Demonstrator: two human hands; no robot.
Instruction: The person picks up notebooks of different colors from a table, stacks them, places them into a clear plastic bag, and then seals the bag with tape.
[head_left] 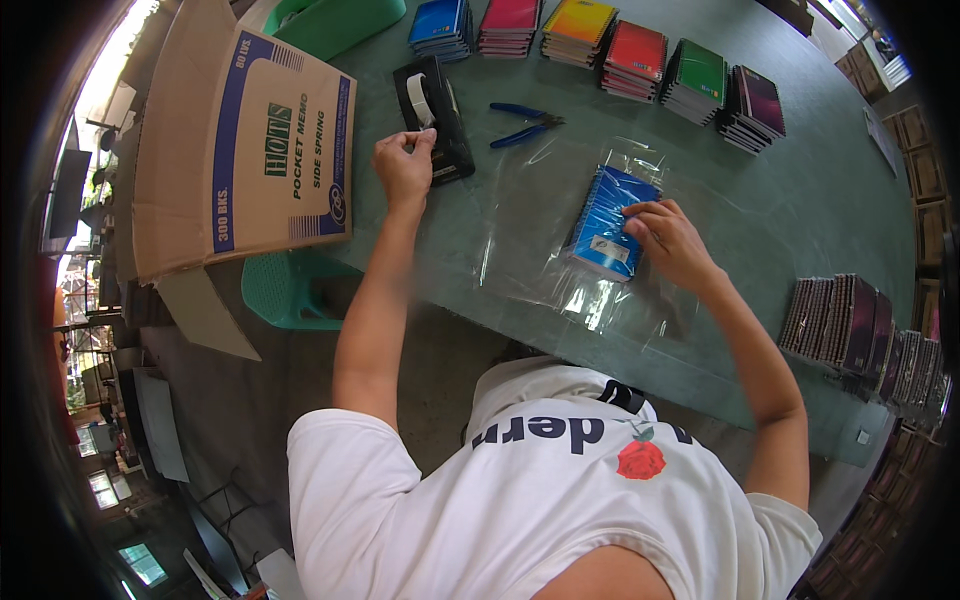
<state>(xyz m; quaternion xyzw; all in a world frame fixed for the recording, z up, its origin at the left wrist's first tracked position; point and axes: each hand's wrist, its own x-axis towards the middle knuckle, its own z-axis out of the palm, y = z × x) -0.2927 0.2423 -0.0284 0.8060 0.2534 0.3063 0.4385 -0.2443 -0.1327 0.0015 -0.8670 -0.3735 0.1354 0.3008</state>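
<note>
My right hand (668, 240) presses down on a stack of blue spiral notebooks (606, 222) that sits inside a clear plastic bag (560, 270) on the green table (800, 220). My left hand (403, 168) reaches out to a black tape dispenser (436, 120) and pinches the end of its white tape. Blue-handled pliers (522, 124) lie on the table between the dispenser and the bag.
Several stacks of coloured notebooks (640, 60) line the far table edge; dark stacks (860, 330) stand at the right. A large open cardboard box (245, 140) sits left, with a green plastic stool (290, 290) below it and a green bin (335, 20) beyond.
</note>
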